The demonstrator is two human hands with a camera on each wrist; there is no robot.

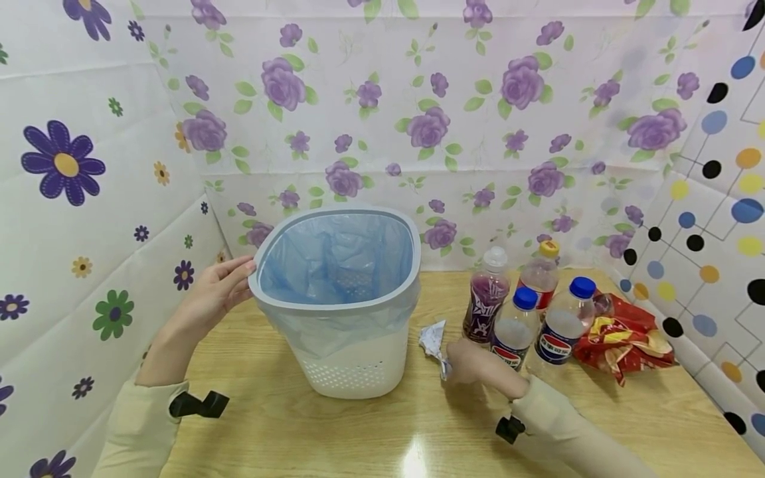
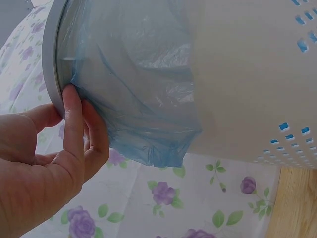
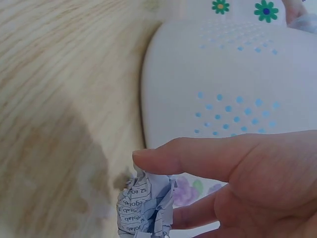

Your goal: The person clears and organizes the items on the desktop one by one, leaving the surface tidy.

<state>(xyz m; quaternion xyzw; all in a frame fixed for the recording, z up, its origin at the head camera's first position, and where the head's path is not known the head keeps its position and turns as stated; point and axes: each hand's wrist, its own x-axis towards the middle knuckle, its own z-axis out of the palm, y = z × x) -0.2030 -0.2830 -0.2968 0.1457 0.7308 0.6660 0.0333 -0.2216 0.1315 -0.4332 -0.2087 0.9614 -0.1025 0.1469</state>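
A light wooden tabletop carries a white perforated bin lined with a blue bag near its left side. To the right stand four plastic bottles close together, with a crumpled paper between bin and bottles and a red snack wrapper beside the bottles.

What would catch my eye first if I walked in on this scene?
Probably the white waste bin with its blue liner bag, standing mid-table against loud floral walls, with the left hand touching its rim. Next, the right hand pinching a crumpled paper just right of the bin. Behind that stand four bottles and a red snack bag.
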